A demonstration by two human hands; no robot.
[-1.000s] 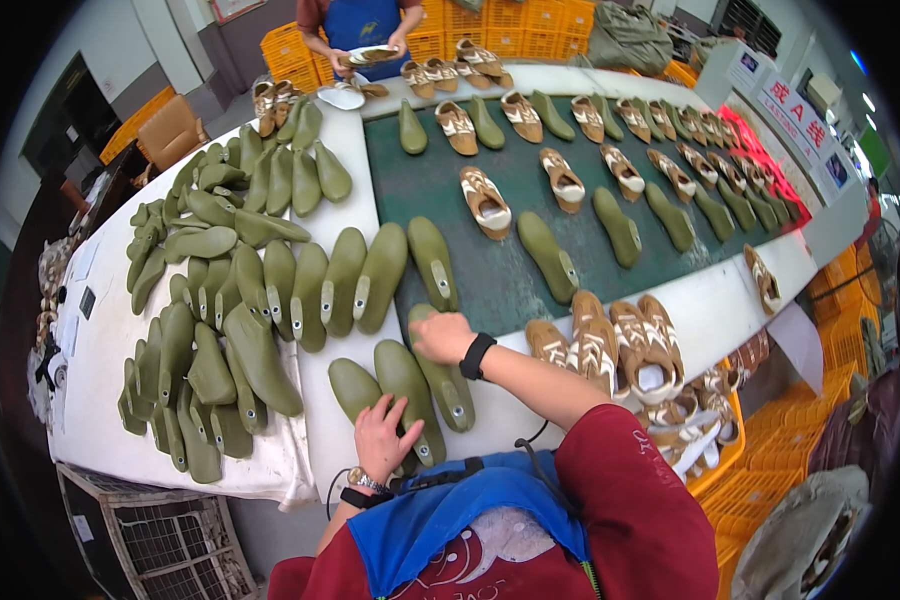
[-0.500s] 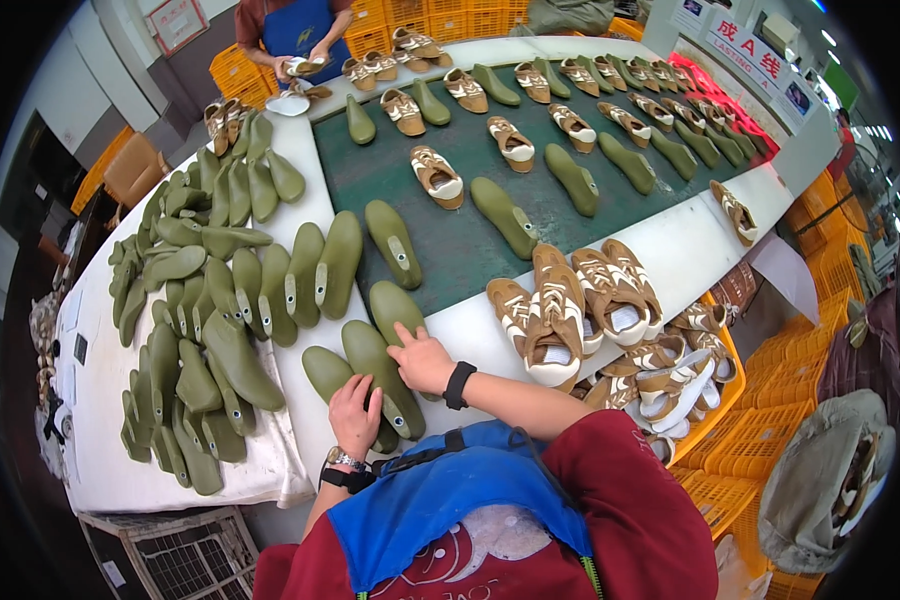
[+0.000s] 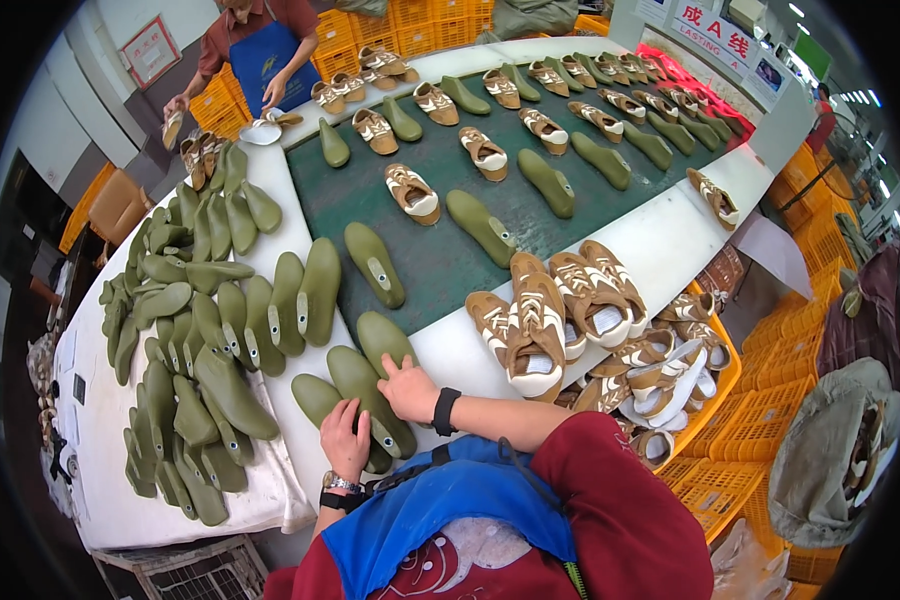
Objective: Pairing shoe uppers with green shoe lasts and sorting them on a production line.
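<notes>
Shoe molds point(image 3: 351, 370), three green ones side by side, lie at the near edge of the long white table point(image 3: 450, 358), which carries everything here. Next in size comes the green belt point(image 3: 350, 190) along its top, with spaced rows of molds and shoes. A heap of molds point(image 3: 232, 395) fills the table's left end; a smaller group of brown shoes point(image 3: 538, 345) stands along the near edge, right of the belt's near left corner.

The three molds sit just by that corner, and the rightmost mold point(image 3: 376, 330) seems to overlap it. Each points its rounded toe toward the table's far edge and a little left, with the heel toward the near edge; the long axes slant from far left to near right, roughly parallel.

The left hand point(image 3: 344, 440) lies over the left and middle molds, thumb parted from the fingers, gripping neither. The right hand point(image 3: 410, 390) has its fingers laid on the rightmost mold; whether it grips, I cannot tell.

The step in hand looks like lining up or steadying these molds. A lift would call for fingers closing round the sides; a nudge, only light, even pressure along the axis.

Smallest is the ringed hole point(image 3: 388, 441) near the middle mold's heel.
</notes>
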